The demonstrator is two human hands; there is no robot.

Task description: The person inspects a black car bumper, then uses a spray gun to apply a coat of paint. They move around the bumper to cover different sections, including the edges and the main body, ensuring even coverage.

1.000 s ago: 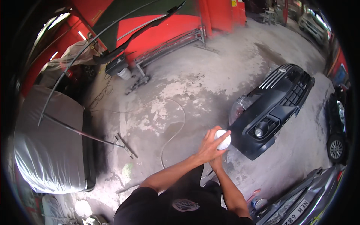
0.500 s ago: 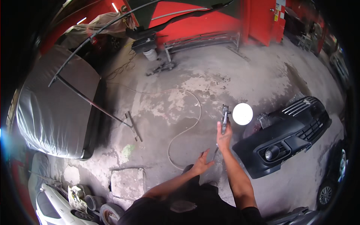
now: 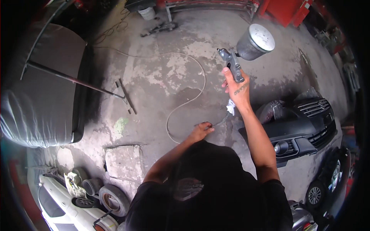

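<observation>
My right hand (image 3: 239,91) is wrapped round the handle of a metal spray gun (image 3: 232,66), raised out in front of me. A round silvery paint cup (image 3: 252,44) with a pale lid sits on the gun's right side, tilted. Something white and crumpled (image 3: 230,107) is wrapped below the grip, where an air hose (image 3: 222,122) runs down. Lower and to the left, my left hand (image 3: 200,131) is closed on this hose near my body; part of its fingers is hidden. A dark car bumper (image 3: 291,135) with grille and fog lamp lies to the right of my right forearm.
A pale hose (image 3: 204,79) snakes over the worn concrete floor. On the left stand a covered vehicle (image 3: 50,65) and a metal stand (image 3: 125,96). A white car (image 3: 58,200), a tyre (image 3: 114,200) and a bucket (image 3: 92,186) are at lower left. A dark car's wheel (image 3: 315,195) shows at lower right.
My right hand has lifted the spray gun farther forward and tilted it, showing the cup's side. My left hand, spread before, has closed on the hose. The view has tipped downward.
</observation>
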